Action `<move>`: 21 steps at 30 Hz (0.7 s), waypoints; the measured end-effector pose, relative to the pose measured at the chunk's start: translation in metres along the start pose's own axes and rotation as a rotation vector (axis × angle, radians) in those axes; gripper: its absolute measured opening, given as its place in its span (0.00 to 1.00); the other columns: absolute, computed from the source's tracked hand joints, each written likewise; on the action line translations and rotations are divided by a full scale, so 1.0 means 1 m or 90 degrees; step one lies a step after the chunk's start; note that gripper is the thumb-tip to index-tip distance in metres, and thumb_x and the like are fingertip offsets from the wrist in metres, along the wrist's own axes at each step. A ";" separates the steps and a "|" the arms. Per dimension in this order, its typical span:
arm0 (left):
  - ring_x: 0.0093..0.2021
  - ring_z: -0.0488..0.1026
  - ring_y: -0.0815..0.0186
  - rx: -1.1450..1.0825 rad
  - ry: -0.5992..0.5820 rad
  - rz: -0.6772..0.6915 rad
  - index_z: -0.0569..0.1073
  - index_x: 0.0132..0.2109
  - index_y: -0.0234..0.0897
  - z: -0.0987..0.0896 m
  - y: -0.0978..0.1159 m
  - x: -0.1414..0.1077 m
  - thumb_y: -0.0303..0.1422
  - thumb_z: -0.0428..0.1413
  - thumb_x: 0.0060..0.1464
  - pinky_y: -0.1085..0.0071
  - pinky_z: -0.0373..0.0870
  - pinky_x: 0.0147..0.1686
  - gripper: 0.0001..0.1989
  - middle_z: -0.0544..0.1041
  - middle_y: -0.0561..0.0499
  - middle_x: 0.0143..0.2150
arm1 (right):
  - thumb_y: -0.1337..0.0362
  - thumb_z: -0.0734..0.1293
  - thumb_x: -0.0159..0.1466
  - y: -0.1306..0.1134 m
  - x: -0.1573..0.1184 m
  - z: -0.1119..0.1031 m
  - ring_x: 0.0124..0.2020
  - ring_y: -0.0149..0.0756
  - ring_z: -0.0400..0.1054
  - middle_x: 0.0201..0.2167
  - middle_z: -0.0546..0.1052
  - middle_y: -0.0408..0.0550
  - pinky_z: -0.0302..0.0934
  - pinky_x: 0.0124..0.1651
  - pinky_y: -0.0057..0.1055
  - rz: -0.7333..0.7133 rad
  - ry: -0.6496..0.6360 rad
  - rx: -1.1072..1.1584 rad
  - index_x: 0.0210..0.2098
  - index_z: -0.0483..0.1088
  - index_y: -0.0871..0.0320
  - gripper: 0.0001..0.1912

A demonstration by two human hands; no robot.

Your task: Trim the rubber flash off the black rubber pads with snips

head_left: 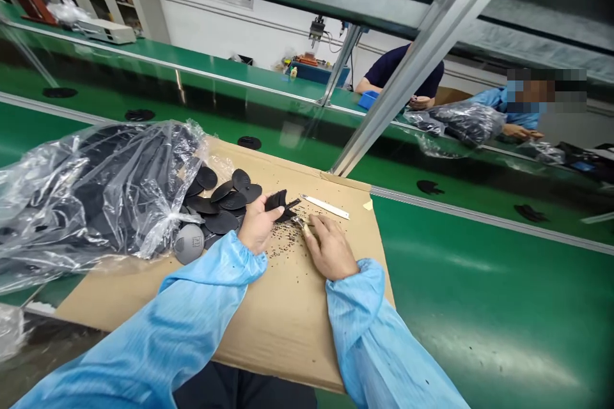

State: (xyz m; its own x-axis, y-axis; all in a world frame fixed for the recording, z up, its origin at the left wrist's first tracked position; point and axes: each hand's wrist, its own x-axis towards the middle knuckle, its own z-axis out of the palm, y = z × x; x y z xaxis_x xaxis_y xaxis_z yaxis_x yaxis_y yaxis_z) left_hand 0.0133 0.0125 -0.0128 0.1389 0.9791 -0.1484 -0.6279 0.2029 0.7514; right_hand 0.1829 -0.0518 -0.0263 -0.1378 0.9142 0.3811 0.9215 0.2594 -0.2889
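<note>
My left hand (258, 225) grips a black molded part (275, 200) between thumb and fingers; its full shape is partly hidden. Close to the part's lower right end, my right hand (332, 248) is closed on a small shiny metal clipper-like tool (298, 222). Tiny black scraps (286, 243) lie scattered on the cardboard (283, 326) beneath both hands. Just beyond my right hand lies a white-handled cutter knife (327, 206). Left of my left hand is a loose pile of black oval pieces (221, 222), with a grey disc-like piece (188, 244) in front.
A large clear plastic bag (96, 185) full of dark pieces covers the left side. Green conveyor belts (480, 281) run beyond and right of the cardboard, carrying several black parts (429, 187). A metal post (407, 89) rises ahead. Two people sit across the line.
</note>
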 end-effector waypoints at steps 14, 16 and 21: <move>0.37 0.72 0.65 0.224 -0.004 0.175 0.77 0.30 0.36 -0.012 -0.008 0.004 0.27 0.61 0.37 0.68 0.66 0.42 0.08 0.77 0.50 0.33 | 0.53 0.66 0.62 -0.006 -0.002 -0.012 0.38 0.41 0.67 0.36 0.71 0.51 0.66 0.40 0.37 0.073 0.102 0.223 0.50 0.72 0.58 0.21; 0.38 0.72 0.65 0.231 -0.015 0.187 0.77 0.30 0.36 -0.012 -0.008 0.004 0.26 0.61 0.38 0.68 0.66 0.43 0.07 0.77 0.50 0.34 | 0.53 0.66 0.62 -0.007 -0.001 -0.012 0.38 0.40 0.67 0.37 0.72 0.51 0.66 0.40 0.36 0.067 0.094 0.238 0.50 0.72 0.58 0.21; 0.37 0.72 0.65 0.225 -0.015 0.182 0.77 0.30 0.36 -0.010 -0.006 0.003 0.27 0.61 0.38 0.68 0.66 0.42 0.07 0.77 0.50 0.33 | 0.54 0.65 0.63 -0.007 -0.001 -0.012 0.38 0.39 0.67 0.37 0.72 0.51 0.65 0.41 0.35 0.065 0.079 0.244 0.52 0.72 0.58 0.21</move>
State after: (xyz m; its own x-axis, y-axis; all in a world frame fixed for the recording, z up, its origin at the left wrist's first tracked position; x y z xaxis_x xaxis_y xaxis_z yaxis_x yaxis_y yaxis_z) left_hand 0.0101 0.0145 -0.0241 0.0182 0.9939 0.1092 -0.3435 -0.0963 0.9342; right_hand 0.1807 -0.0587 -0.0145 0.0136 0.9029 0.4296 0.7229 0.2880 -0.6281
